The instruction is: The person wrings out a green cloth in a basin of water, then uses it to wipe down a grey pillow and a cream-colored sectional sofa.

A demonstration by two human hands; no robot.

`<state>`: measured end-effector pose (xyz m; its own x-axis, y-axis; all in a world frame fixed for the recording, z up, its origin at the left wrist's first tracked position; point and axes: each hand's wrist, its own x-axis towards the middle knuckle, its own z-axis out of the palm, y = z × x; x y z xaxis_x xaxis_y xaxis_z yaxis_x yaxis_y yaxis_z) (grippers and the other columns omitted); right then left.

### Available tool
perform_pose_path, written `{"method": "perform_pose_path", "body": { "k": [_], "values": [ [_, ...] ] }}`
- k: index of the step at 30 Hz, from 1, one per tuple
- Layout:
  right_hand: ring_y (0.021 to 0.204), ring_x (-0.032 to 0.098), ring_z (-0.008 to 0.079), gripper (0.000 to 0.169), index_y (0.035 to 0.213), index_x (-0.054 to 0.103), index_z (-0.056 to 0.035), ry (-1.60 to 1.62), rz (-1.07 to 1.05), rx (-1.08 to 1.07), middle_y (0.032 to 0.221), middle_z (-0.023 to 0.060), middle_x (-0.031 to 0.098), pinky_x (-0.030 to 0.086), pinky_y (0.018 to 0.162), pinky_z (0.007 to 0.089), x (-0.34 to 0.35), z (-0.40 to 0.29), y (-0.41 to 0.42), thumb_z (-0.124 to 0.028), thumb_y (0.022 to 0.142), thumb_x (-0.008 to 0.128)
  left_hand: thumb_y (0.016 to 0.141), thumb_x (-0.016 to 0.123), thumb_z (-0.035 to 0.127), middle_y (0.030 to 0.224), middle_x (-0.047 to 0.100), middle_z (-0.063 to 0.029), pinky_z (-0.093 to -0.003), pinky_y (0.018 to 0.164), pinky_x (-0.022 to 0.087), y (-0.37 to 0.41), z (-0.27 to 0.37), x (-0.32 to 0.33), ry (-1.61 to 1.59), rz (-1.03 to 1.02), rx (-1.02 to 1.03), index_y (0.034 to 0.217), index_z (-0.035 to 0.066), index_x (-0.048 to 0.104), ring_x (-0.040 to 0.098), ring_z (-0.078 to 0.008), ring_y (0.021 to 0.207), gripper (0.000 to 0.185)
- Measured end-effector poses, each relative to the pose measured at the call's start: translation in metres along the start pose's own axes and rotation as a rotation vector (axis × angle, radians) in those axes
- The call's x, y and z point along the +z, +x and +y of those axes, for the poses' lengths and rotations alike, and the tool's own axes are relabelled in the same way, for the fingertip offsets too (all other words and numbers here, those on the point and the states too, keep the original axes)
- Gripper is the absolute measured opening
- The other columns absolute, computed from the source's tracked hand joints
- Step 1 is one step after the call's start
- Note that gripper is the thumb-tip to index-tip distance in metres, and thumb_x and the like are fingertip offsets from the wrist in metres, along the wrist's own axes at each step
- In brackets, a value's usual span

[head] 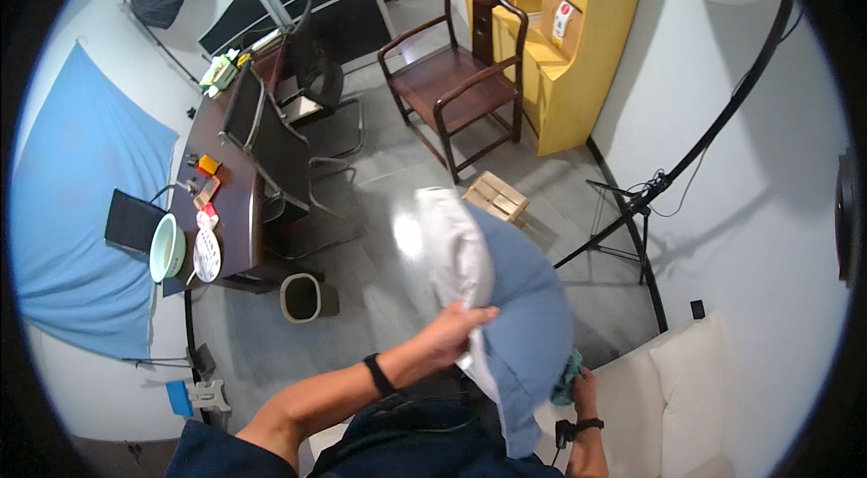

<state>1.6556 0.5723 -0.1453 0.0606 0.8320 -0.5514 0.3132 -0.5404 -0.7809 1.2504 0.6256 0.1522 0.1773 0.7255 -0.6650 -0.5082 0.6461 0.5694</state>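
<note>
My left hand (452, 334) grips the edge of a pillow (525, 295), blue on one side and whitish on the other, thumb on the blue face. The pillow hangs upright in front of my body, its far end slightly blurred. To its right, my right hand (585, 391) is closed around a crumpled green cloth (566, 380). Part of that cloth is hidden behind the pillow. Beneath the right hand lies the seat of a cream sofa (620, 403), with a cream cushion (694, 370) against the wall side.
A wooden stool (496, 196) and a dark wooden armchair (467, 82) stand ahead. A black light stand (637, 204) spreads its legs at the right. On the left are a waste bin (308, 297), a black office chair (271, 146) and a desk (234, 207) bearing a mint basin (168, 248).
</note>
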Motion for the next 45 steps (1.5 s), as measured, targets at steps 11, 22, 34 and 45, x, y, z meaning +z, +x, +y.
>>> {"method": "perform_pose_path", "body": {
  "k": [11,22,34,45],
  "values": [
    [0.073,0.057,0.0156,0.02,0.096,0.064,0.0049,-0.125,-0.111,-0.02,0.079,0.0072,0.064,0.047,0.068,0.0341,0.069,-0.048,0.007,-0.012,0.085,0.059,0.087,0.063,0.016,0.078,0.059,-0.0007,-0.0267,0.064,0.053,-0.008,0.131,-0.078,0.039,0.309,0.421,0.098,0.0,0.059,0.059,-0.0118,0.066,0.021],
    [0.074,0.056,0.0146,0.016,0.094,0.063,0.0042,0.254,0.218,0.257,0.082,0.0027,0.063,0.046,0.067,0.0328,0.051,-0.012,-0.043,-0.008,0.087,0.055,0.084,0.07,0.017,0.088,0.062,0.0008,-0.0248,0.074,0.052,0.123,0.325,-0.107,0.612,-0.03,0.264,0.106,0.003,0.06,0.059,-0.0077,0.076,0.027],
    [0.072,0.052,0.0109,0.015,0.091,0.063,0.0009,0.315,0.213,0.355,0.078,-0.0004,0.058,0.043,0.065,0.0278,0.106,-0.159,-0.007,-0.011,0.086,0.056,0.089,0.06,0.024,0.093,0.067,-0.0214,-0.0442,0.08,0.049,0.379,0.426,-0.212,1.926,0.304,0.46,0.105,0.001,0.063,0.065,-0.0356,0.091,0.028],
    [0.058,0.051,0.0105,0.016,0.095,0.063,0.0019,0.228,0.241,0.52,0.073,0.0025,0.059,0.04,0.046,0.027,0.106,-0.111,-0.04,-0.01,0.088,0.056,0.094,0.048,0.024,0.099,0.066,-0.0227,-0.0497,0.083,0.048,0.477,0.468,-0.292,1.889,0.607,0.577,0.105,0.005,0.063,0.061,-0.0422,0.095,0.027]
  ]
}}
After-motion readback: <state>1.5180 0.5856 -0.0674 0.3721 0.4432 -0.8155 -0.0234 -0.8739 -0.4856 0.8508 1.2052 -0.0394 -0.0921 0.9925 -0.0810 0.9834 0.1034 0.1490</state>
